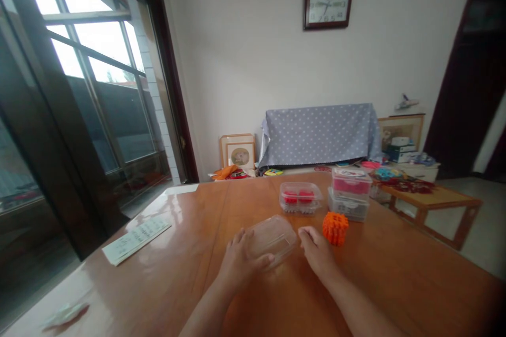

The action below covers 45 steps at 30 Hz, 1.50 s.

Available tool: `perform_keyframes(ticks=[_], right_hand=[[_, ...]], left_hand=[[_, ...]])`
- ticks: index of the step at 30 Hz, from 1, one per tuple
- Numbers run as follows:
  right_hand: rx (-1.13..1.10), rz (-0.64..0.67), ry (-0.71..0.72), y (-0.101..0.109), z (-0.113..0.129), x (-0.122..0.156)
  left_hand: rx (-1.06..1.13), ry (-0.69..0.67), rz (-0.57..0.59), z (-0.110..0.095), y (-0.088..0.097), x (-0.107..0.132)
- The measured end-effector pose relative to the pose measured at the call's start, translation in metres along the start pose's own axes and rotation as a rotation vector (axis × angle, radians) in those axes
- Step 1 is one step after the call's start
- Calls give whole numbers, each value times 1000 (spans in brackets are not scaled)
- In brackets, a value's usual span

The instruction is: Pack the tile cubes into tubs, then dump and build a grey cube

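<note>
A clear plastic lid or shallow box (272, 239) is tilted above the wooden table, and I cannot tell which of the two it is. My left hand (243, 255) grips its left end, thumb along the near edge and fingers over the far side. Close to its right end, my right hand (316, 253) has its fingers curled in; anything inside them is hidden. Just right of that hand stands an orange lattice-like block (335, 228). Behind the hands sits a clear plastic container (300, 208) with red pieces in it.
Two stacked clear boxes (350, 195), the upper one with pink contents, stand at the table's back right. Printed papers (136, 238) lie on the left of the table (197, 284). A crumpled whitish packet (65, 316) rests near the front left. Beyond is a low side table (438, 197).
</note>
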State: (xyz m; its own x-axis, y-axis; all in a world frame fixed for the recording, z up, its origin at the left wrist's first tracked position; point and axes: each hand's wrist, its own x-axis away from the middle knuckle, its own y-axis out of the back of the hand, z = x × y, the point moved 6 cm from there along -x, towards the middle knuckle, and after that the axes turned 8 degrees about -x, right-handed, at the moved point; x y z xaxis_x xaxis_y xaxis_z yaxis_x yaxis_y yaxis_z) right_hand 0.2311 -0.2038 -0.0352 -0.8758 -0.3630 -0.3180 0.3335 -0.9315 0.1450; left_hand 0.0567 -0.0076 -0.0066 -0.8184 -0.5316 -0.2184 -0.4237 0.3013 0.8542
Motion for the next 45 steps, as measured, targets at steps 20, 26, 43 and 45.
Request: perform_keyframes(ticks=[20,26,43,45], right_hand=[[-21,203,-111,-13,-18,-5],[-113,176,-206,-17,-23,0],[-458,195,-504,-14,-14,12],[-545,168,-516,-13,-15,11]], left_hand=[[304,91,-236,43,34,-17],[572,358,-212,76,29,-18],[539,415,-19,104,14,-27],[535,386,26,100,15,-26]])
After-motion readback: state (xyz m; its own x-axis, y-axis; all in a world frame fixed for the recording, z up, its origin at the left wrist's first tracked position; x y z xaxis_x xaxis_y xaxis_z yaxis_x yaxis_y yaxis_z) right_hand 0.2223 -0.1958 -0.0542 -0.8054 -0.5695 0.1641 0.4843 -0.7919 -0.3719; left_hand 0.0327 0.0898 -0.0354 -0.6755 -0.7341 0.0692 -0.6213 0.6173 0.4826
